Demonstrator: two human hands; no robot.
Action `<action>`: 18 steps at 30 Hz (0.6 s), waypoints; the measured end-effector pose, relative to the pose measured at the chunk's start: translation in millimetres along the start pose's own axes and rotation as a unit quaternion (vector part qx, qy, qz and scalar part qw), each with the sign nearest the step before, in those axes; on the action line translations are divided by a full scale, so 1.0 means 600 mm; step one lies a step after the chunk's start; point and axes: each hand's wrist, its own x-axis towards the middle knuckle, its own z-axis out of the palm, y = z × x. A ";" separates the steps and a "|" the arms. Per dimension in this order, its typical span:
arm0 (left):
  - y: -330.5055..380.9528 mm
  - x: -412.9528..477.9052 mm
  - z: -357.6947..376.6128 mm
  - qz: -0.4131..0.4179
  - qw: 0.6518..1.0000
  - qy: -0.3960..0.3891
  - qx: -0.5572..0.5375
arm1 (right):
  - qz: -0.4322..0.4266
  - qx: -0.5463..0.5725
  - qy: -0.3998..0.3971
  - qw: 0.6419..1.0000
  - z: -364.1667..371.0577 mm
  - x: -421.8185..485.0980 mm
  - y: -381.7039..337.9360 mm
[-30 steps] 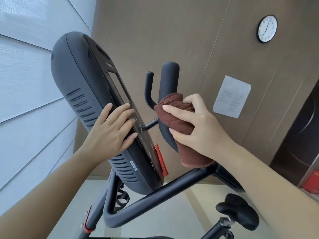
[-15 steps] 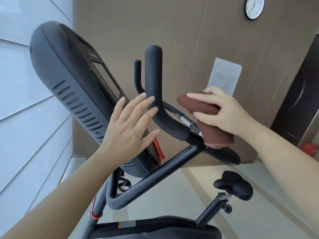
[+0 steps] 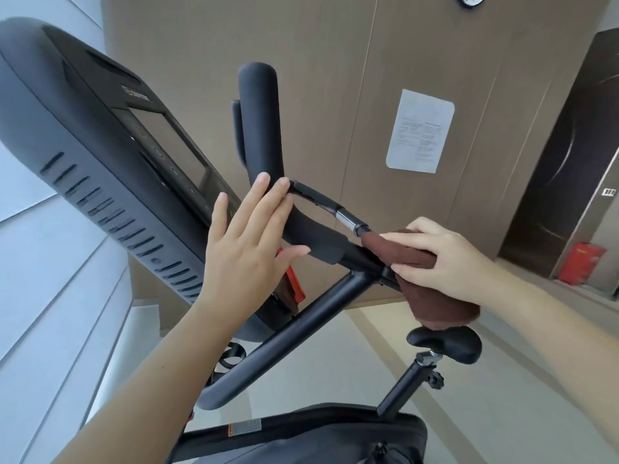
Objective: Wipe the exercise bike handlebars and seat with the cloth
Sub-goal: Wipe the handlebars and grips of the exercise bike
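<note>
The black handlebar [image 3: 259,105] of the exercise bike rises at the centre, with a padded bend and a thin crossbar [image 3: 316,197] running right. My right hand [image 3: 442,262] presses a brown cloth [image 3: 432,303] around the bar's lower right part, near the junction with the frame tube. My left hand [image 3: 244,249] is open, fingers spread, resting flat against the padded bend of the handlebar. The black seat [image 3: 447,343] sits on its post below the cloth, untouched.
The big dark console [image 3: 100,155] with its screen fills the left. A curved frame tube [image 3: 284,336] runs below the hands. Behind are brown wall panels with a paper notice [image 3: 420,130], a dark door [image 3: 566,182] and a red box [image 3: 581,262] at the right.
My left hand left the console and now rests on the handlebar bend. My right hand slid the cloth down the handlebar from its upright part to the lower right end.
</note>
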 end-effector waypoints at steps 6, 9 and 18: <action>0.053 -0.002 0.001 0.039 0.997 -0.038 -0.045 | -0.005 -0.022 0.072 0.997 0.018 0.021 -0.020; 0.094 -0.006 0.008 0.037 0.994 -0.074 -0.071 | -0.005 -0.022 0.063 0.998 0.028 0.019 -0.023; 0.112 -0.005 0.014 -0.014 0.993 -0.076 -0.088 | -0.022 0.018 0.030 0.999 0.012 -0.005 0.019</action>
